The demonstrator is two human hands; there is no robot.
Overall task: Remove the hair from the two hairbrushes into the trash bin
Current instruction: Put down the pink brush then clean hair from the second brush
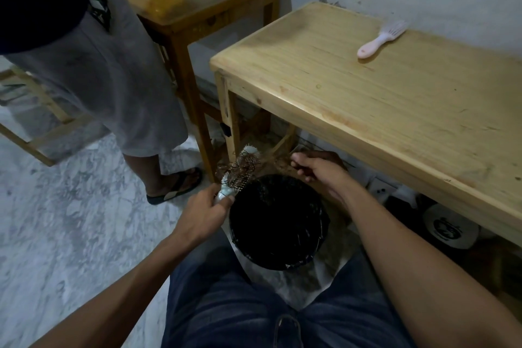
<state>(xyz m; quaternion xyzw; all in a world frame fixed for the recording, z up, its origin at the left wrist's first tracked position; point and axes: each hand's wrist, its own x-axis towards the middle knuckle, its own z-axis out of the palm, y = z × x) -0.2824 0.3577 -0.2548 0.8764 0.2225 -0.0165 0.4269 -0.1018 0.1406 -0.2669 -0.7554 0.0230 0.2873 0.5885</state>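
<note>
While a second person in grey shorts [107, 70] stands at the left on the grey marbled floor [65, 206], the pale rectangular wooden table [381, 99] fills the right of the view, with a darker, glass-topped wooden side table [197, 0] behind it near the white wall. Below the pale table's near corner, between the wearer's knees in blue jeans [226, 305], stands the round black trash bin [278, 220], lined in black. Just over the bin's left rim, the left hand [203, 215] is wrapped tightly around the handle of a pale cylindrical hairbrush [240, 172], whose bristled head tilts up and away and is tangled with brown hair [243, 167]. Above the bin's far rim, the right hand [319, 169] has its fingers pressed together, pinching strands drawn out sideways from that brush. Well apart, on the pale tabletop near the wall, lies a small pink-handled brush with white bristles [380, 39].
</note>
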